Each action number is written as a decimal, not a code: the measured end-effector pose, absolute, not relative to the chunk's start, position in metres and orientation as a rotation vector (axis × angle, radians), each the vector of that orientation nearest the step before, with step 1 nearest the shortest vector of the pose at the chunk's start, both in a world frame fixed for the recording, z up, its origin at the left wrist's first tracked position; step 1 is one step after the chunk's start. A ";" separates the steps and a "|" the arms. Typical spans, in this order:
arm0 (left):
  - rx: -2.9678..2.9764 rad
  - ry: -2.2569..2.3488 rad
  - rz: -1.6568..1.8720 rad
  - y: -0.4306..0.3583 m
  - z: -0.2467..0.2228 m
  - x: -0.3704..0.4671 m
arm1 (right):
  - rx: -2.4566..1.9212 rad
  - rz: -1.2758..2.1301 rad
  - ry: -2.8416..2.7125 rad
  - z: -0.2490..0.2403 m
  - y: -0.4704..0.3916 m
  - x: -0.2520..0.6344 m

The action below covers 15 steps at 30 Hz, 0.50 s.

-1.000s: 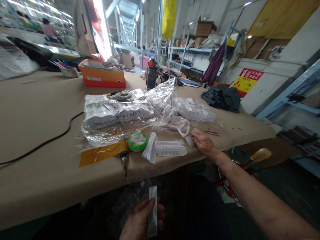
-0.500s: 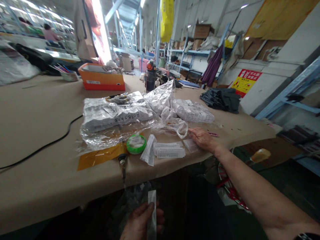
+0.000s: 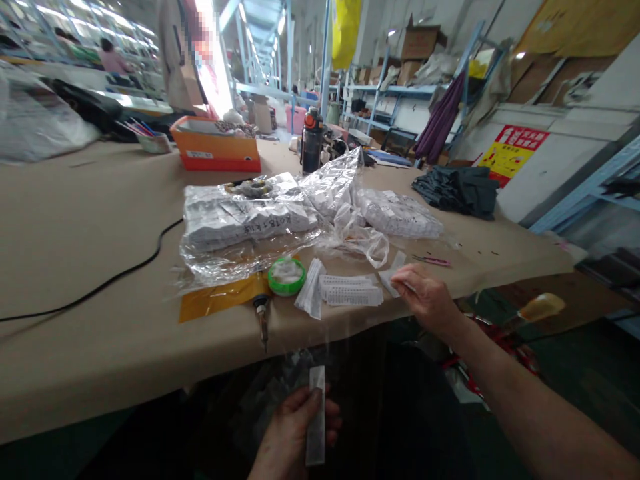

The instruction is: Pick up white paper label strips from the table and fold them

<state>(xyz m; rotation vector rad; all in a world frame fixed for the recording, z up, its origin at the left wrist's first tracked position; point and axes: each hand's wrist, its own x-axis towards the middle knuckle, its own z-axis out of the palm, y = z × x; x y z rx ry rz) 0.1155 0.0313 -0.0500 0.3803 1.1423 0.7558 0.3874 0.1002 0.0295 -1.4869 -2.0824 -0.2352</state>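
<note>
Low in front of me, below the table edge, my left hand [image 3: 300, 423] pinches a narrow whitish label strip [image 3: 316, 440] upright between thumb and fingers. At the table's front edge my right hand [image 3: 433, 300] has its fingertips pressed together on a thin white slip [image 3: 393, 275]. Left of that hand lie a flat row of printed labels [image 3: 350, 293] and a fanned bundle of white strips [image 3: 311, 290]. Beside them stands a green round tub [image 3: 286, 288] with white fluffy material inside. A tool like a soldering iron [image 3: 261, 317] points over the edge towards me.
Clear-plastic-wrapped white stacks [image 3: 250, 217] lie behind, with another wrapped stack [image 3: 400, 213] to the right. Pink tweezers [image 3: 433, 260] lie beyond my right hand. Farther back are an orange box [image 3: 215, 150], a dark bottle [image 3: 311, 150] and folded dark cloth [image 3: 455, 190]. A black cable [image 3: 135, 267] crosses the left side.
My right hand, flatter over the white slips before, has drawn back slightly towards me, its fingertips now pinched on a slip. My left hand still holds its strip. The whole view has shifted a little.
</note>
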 end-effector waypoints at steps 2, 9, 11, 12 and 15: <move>0.396 1.127 0.754 0.031 -0.050 0.116 | -1.396 -0.232 -2.172 0.027 0.086 0.357; 0.377 1.089 0.738 0.033 -0.043 0.113 | -1.474 -0.478 -2.224 -0.005 0.082 0.309; 0.363 1.104 0.740 0.032 -0.038 0.112 | -1.431 -0.506 -2.213 -0.013 0.084 0.311; 0.363 1.110 0.741 0.032 -0.036 0.111 | -1.400 -0.511 -2.200 -0.015 0.084 0.313; 0.382 1.110 0.736 0.033 -0.028 0.110 | -1.328 -0.479 -2.153 -0.017 0.085 0.318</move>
